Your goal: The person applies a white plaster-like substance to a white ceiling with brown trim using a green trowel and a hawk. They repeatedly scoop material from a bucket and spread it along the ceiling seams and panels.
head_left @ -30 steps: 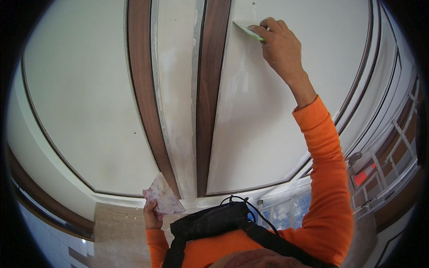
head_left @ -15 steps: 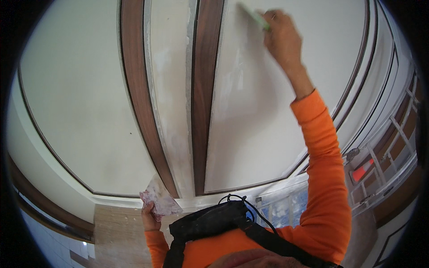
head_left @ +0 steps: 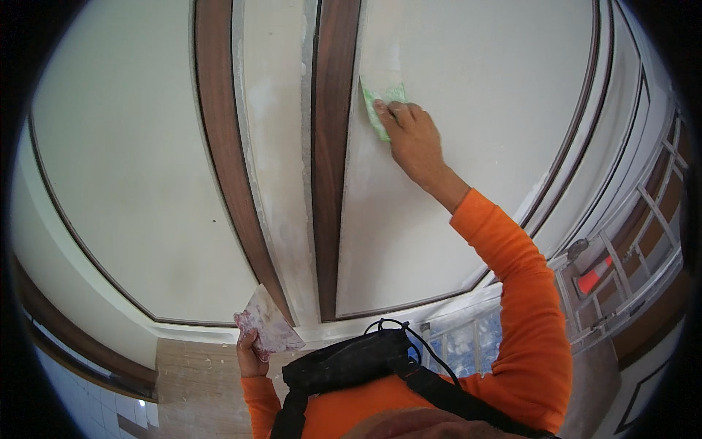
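Note:
My right hand is closed on a green putty scraper, its blade side against the white wall panel just right of a dark wood strip. A paler smear of filler runs on the panel above the scraper. Low at the left, my left hand grips a smeared, whitish putty board with reddish stains along one edge. This board is tilted and sits in front of the foot of another wood strip.
Below the wall lies a wood-look floor with crumbs on it. At the right stands a pale metal frame with an orange and white cone behind it. A black strapped pouch hangs on my chest.
My right hand has come down and to the left with the scraper, from high on the panel to beside the wood strip. The left hand and its board have shifted slightly.

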A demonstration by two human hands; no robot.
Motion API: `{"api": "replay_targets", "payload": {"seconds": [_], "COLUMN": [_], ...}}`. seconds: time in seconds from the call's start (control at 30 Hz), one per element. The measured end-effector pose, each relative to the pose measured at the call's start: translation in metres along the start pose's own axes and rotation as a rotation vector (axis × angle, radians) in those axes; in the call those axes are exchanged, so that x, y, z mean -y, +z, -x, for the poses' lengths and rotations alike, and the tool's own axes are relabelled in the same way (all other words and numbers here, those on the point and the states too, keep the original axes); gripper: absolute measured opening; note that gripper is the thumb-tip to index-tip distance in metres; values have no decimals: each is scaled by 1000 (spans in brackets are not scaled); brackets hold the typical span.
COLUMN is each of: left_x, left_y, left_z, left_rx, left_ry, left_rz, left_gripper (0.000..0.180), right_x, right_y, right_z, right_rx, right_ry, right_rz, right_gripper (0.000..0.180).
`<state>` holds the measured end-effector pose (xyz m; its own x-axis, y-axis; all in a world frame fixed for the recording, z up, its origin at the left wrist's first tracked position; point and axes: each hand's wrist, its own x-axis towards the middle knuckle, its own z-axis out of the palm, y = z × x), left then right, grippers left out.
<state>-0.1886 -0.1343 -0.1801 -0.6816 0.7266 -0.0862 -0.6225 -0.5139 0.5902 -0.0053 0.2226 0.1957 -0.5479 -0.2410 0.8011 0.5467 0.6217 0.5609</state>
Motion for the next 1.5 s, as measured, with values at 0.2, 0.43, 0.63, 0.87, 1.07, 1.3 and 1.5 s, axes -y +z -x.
{"api": "replay_targets", "payload": {"seconds": [0.2,0.43,0.63,0.87,1.07,1.3,1.5], "left_x": [1,-6,-4,-3,11,33,31], "left_y": [5,16,14,46,90,90,87], "left_z": [-2,8,4,-19,-28,-43,-43], "left_rx": [45,0,-4,103,80,107,28], "left_ry": [15,32,2,119,146,224,203], "left_rz": [-17,-46,-85,-134,-101,-133,-176], "left_gripper": [57,57,58,57,50,50,39], "right_x": [-111,-64,84,151,169,194,202], "right_y": [-40,-36,15,-43,-63,-64,-59], "right_z": [-99,-88,164,222,210,210,158], "right_rx": [-228,136,239,485,374,531,483], "right_ry": [172,313,130,1048,1000,1160,380], "right_rz": [228,231,-52,-900,-1164,-1450,-1161], "right_gripper": [54,43,45,22,18,18,26]}}
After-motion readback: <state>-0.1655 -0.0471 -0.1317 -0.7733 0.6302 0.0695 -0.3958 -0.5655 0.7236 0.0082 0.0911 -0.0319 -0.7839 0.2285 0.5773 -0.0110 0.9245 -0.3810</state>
